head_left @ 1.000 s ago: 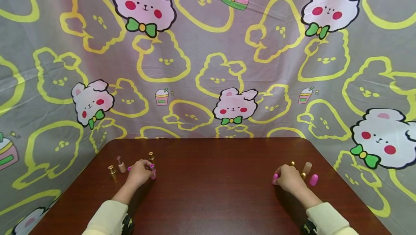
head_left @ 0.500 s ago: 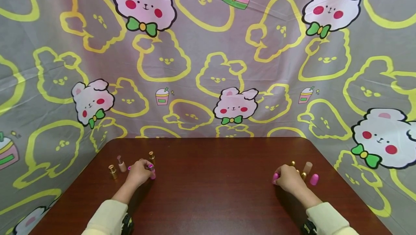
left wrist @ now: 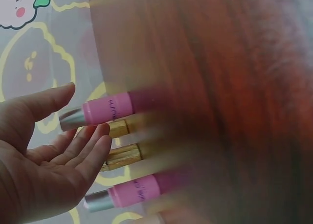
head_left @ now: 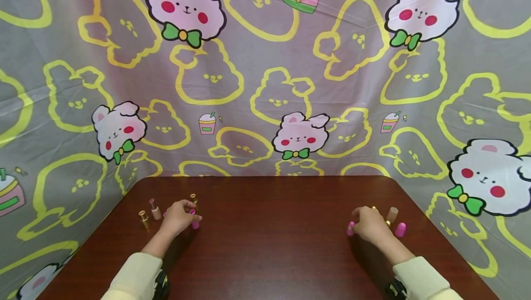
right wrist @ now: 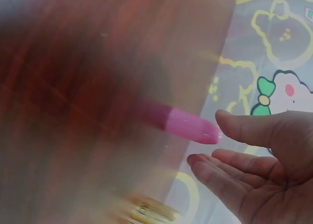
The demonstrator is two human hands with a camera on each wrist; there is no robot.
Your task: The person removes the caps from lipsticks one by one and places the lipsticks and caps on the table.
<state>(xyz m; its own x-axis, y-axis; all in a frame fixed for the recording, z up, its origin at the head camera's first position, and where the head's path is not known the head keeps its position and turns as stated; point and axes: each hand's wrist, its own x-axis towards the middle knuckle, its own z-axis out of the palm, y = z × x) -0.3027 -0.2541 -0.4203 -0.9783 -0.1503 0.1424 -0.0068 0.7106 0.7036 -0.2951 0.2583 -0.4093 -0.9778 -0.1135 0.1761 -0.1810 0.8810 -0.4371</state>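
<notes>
At the left side of the table, my left hand [head_left: 179, 218] has its thumb and fingers spread around an upright pink lipstick tube [left wrist: 107, 108] with a silver top. Behind those fingers, the left wrist view shows gold lipstick tubes [left wrist: 123, 157] and a second pink lipstick tube [left wrist: 134, 190]. Over on the right, my right hand [head_left: 369, 224] is beside an upright pink lipstick cap [right wrist: 192, 126]. Its thumb and fingers are parted, the thumb tip right at the cap's rounded top. A gold cap [right wrist: 154, 211] shows below the fingers in the right wrist view.
On the left also stand a gold tube [head_left: 144, 219] and a beige lipstick tube [head_left: 155, 210]. Right of my right hand are a beige cap [head_left: 392, 214] and another pink cap [head_left: 400, 230]. A patterned cloth [head_left: 265, 55] hangs behind the brown table [head_left: 274, 244].
Both hands have let go: the left of the pink lipstick tube, the right of the pink cap. Their fingers have spread and lifted slightly, while tube and cap stay standing.
</notes>
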